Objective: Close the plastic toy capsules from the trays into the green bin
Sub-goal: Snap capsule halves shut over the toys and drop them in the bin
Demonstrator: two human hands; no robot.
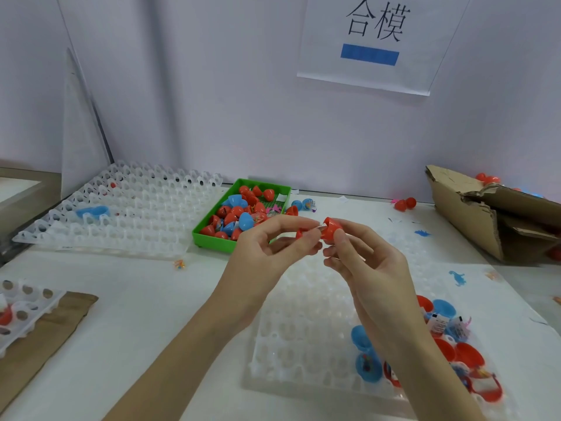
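Both hands meet above the near tray (306, 344). My right hand (361, 262) pinches a red capsule half (332, 227) between thumb and fingers. My left hand (273, 241) holds the other red half (299, 233), mostly hidden behind its fingertips, with a bit of clear wrapper showing between the two halves. The halves are close together and not joined. Just beyond the hands stands the green bin (212, 238), holding several red and blue closed capsules. Open red and blue capsules with small toys lie at the near tray's right end (455, 354).
A large white tray (127, 208) with a blue capsule lies at the back left. A torn cardboard box (485, 214) stands at the right. Another tray corner (24, 308) sits on brown cardboard at the left edge. Loose capsules and small toys lie scattered behind the bin.
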